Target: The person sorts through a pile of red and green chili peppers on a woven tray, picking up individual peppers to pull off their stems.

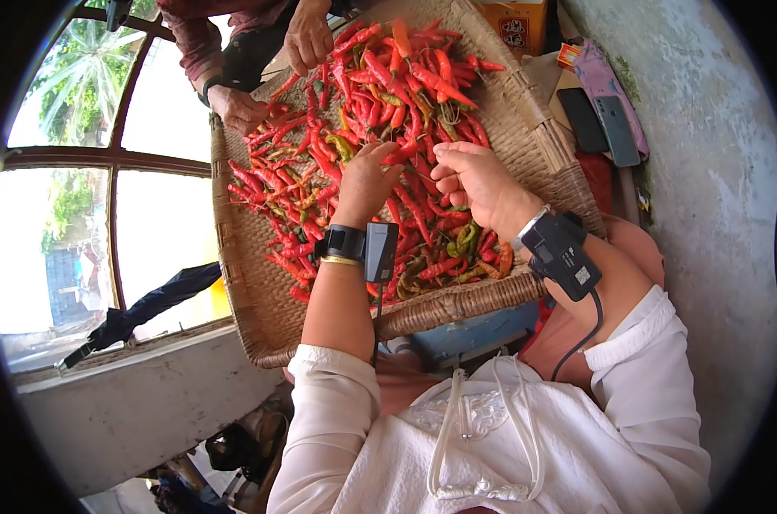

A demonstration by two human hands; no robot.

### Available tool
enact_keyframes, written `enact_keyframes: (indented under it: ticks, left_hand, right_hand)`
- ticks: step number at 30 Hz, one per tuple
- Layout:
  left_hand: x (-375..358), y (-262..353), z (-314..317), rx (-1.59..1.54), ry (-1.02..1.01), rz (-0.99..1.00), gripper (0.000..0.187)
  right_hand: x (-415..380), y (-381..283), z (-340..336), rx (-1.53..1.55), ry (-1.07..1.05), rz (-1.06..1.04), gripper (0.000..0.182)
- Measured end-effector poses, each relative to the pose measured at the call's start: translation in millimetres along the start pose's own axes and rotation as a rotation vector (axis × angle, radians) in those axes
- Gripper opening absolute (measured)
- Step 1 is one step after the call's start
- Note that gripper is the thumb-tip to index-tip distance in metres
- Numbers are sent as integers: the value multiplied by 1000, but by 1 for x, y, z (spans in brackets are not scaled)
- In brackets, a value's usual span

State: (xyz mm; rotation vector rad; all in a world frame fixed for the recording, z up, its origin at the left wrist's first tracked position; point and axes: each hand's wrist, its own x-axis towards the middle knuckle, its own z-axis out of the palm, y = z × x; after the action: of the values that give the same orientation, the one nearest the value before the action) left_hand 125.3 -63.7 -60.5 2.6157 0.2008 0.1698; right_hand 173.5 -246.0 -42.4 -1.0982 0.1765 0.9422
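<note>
Long red chili peppers point(418, 81) lie heaped across a large woven basket point(260, 330), with some green and brownish ones among them. Over the middle of the heap, my left hand point(365, 182) is closed, its fingertips on a red chili pepper point(402, 153). My right hand point(478, 182) hovers just to the right with fingers curled and thumb pressed to the index finger. Whatever it pinches, if anything, is too small to make out. A narrow gap separates the two hands.
A co-worker's hands point(309, 38) reach into the basket's far left side. Two phones point(615, 128) rest beyond the right rim, near a cardboard box point(515, 27). A folded dark umbrella point(149, 310) leans by the window at left; a bare wall point(714, 214) stands at right.
</note>
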Motion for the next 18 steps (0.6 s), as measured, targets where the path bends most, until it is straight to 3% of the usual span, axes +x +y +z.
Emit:
enact_keyframes:
  ticks: [5, 7, 10, 12, 14, 16, 18]
  left_hand:
    - [-3, -2, -3, 97, -78, 65, 23]
    - [-5, 7, -4, -36, 14, 177, 22]
    - [-9, 28, -6, -24, -57, 211, 20]
    - [-14, 34, -9, 2, -91, 194, 20]
    - [-24, 30, -12, -224, -211, 66, 16]
    - [-25, 28, -24, -255, -266, -36, 16]
    - [-26, 21, -33, -473, -391, -335, 18]
  right_hand:
    - [0, 1, 4, -103, 29, -23, 31]
    - [-1, 1, 8, -169, 28, -41, 33]
    - [0, 2, 11, -286, -12, -198, 32]
    - [6, 3, 10, -388, -45, -218, 19]
    - [-4, -1, 9, -355, -19, -205, 18]
    - [-7, -5, 9, -325, 10, -202, 18]
    - [-5, -5, 8, -165, 34, -172, 18]
